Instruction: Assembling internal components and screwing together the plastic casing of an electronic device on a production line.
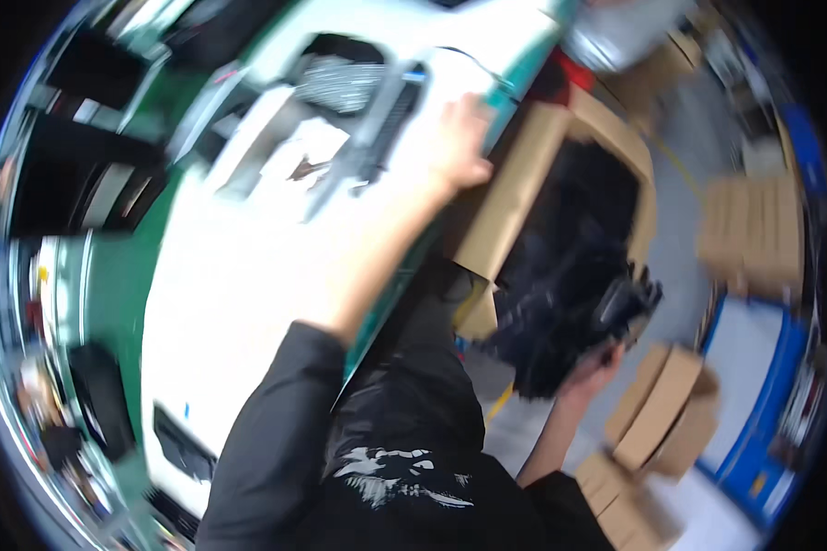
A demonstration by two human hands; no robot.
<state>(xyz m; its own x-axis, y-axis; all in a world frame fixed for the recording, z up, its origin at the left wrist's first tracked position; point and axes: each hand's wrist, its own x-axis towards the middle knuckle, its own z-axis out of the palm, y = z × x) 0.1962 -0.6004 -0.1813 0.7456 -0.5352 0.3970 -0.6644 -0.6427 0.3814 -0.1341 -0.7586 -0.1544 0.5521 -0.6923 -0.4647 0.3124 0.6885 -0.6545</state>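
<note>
My left hand (461,147) is over the right edge of the white table (239,294), close to a flap of an open cardboard box (515,202). Motion blurs it, but its thumb stands apart from the fingers and nothing shows in it. My right hand (594,369), at the near end of the box, is closed on a black part (620,308), seemingly plastic, with an uneven outline. Most of its fingers are hidden beneath that part. A dark heap of black items (574,220) fills the box; their kind is too blurred to tell.
On the table are a black tray with clear wrapping (340,84), a long dark tool-like object (386,124) and a white paper piece (317,147). Cardboard boxes (666,404) stand on the floor at right, near a blue-edged platform (744,376). Shelving lines the left.
</note>
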